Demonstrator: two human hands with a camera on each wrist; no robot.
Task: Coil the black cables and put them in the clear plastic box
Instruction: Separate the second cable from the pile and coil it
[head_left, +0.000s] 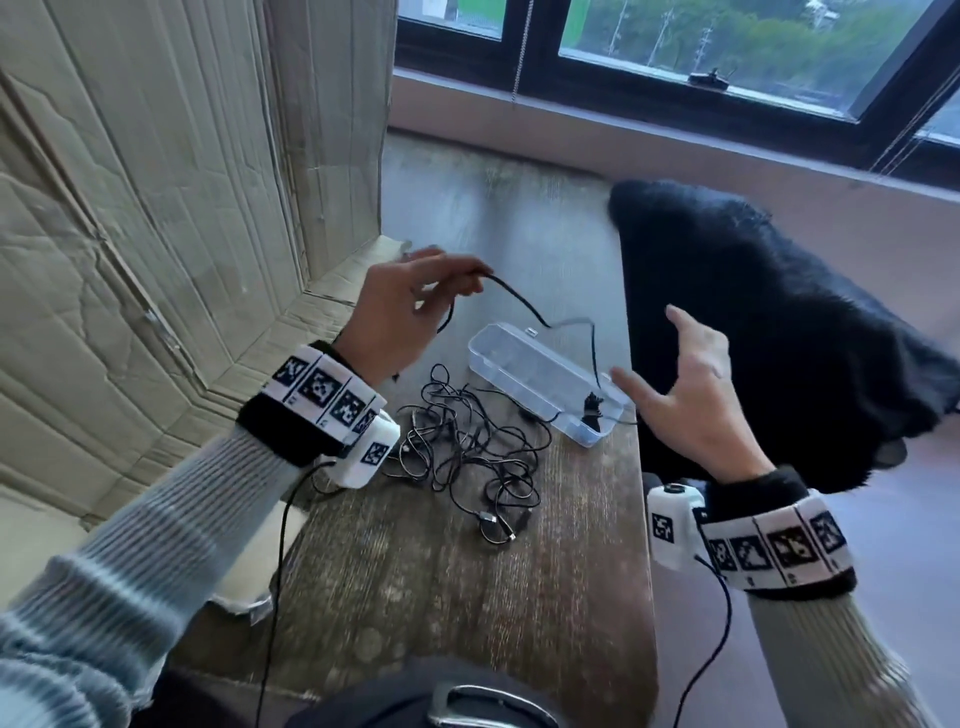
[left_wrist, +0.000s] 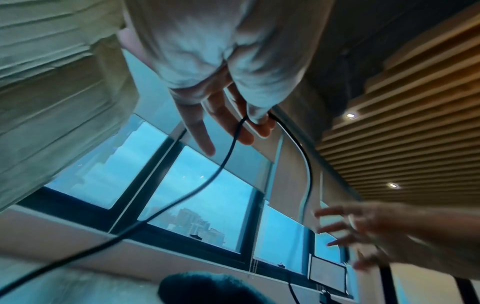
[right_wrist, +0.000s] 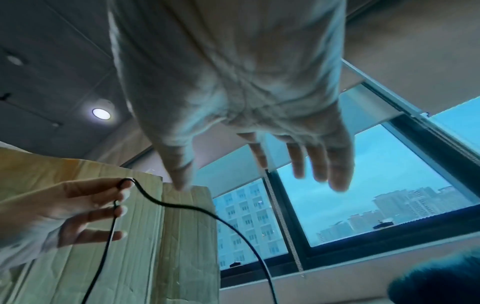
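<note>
Left hand (head_left: 395, 306) pinches black cable (head_left: 519, 301) aloft.

Ribbed grey-and-white striped sleeves (head_left: 156, 525) are worn. Each wrist is wrapped in a black band (head_left: 280, 431) carrying white tiles printed with black square markers, with a white cabled camera block (head_left: 672, 525) attached.
</note>
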